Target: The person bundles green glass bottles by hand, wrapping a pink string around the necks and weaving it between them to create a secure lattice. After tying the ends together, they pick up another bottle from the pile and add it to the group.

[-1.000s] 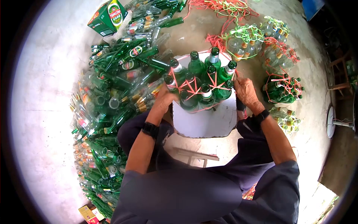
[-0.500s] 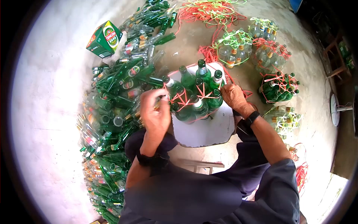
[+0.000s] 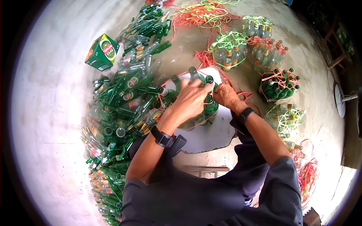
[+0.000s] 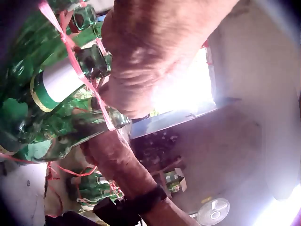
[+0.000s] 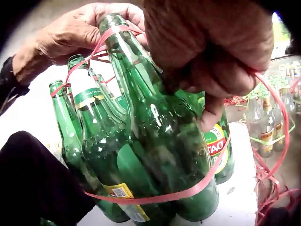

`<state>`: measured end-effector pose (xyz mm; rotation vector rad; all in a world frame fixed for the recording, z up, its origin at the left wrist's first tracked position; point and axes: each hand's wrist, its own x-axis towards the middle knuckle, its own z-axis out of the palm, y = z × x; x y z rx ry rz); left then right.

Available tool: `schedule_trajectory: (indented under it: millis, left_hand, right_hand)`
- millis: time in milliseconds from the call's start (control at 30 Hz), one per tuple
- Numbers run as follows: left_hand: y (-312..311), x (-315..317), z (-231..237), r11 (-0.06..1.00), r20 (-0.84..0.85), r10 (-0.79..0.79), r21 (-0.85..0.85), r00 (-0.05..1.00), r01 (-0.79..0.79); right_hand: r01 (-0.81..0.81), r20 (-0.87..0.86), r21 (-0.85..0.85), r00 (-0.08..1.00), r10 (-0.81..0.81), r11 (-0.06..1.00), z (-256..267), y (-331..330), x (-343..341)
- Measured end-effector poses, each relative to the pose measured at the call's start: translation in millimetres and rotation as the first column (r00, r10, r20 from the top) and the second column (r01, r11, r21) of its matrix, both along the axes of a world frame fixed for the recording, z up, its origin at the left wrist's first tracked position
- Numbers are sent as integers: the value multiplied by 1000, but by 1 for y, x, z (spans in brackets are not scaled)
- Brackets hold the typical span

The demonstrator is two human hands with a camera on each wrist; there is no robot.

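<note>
A bundle of green bottles [image 5: 155, 110] strapped in pink twine [image 5: 188, 192]

The bundle stands upright on a white board [image 3: 205, 141] between my legs [image 3: 250, 156]; that spot, I judge, is chosen to bring the bottle necks within easy reach; one strand circles the bodies low down and others cross among the necks, presumably so that the bottles press together and cannot splay.

My right hand [image 3: 227, 96] is at the right side of the bundle, fingers curled tight on the twine, with a loop hanging out to the right; it seems held this way to keep the strand taut; my left hand [image 3: 190, 101] reaches over the bottle tops from the left, fingers bent about a neck; whether it also pinches twine I cannot tell; the two hands are close together.

On the floor to the left lies a long heap of loose bottles [image 3: 120, 132], probably kept on that side for a short reach; tied bundles [image 3: 279, 88] stand to the right, near to far, apparently set there to be apart from the heap; at the far side lies a tangle of pink and light green twine [image 3: 203, 16], perhaps spare.
</note>
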<state>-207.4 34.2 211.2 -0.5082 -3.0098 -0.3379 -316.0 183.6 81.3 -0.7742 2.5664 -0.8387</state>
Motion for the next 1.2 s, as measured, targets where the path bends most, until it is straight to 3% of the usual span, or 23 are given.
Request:
schedule_trajectory:
  millis: [133,267,367,533,633,800,933,1000,1200]
  left_hand:
    - [-8,-7,-20,986,-27,-11,166,1000,15]
    - [-8,-7,-17,986,-46,1,167,999,6]
    - [-7,-4,-9,992,-152,18,129,988,1]
    - [4,6,4,989,-272,76,140,959,-39]
    - [-1,14,8,976,-237,199,130,951,-172]
    - [-8,20,11,960,-235,269,141,934,-241]
    - [-24,18,13,954,-273,267,212,924,-213]
    - [-29,18,11,887,-103,397,297,912,-353]
    - [-41,3,-5,818,4,487,348,873,-458]
  right_hand:
    - [32,116,77,992,-41,997,17,-2,3]
    - [87,134,139,985,-106,986,35,0,8]
    - [92,140,169,983,-116,981,38,3,9]
    - [47,69,25,996,-49,999,21,11,6]
    - [-76,-47,-92,996,72,993,19,17,-3]
    - [-183,-91,-256,982,165,949,25,25,-8]
    - [-161,86,-358,975,205,920,47,30,-5]
    - [-159,127,-390,966,223,907,58,33,-3]
    - [-185,235,-409,925,299,894,61,34,-1]
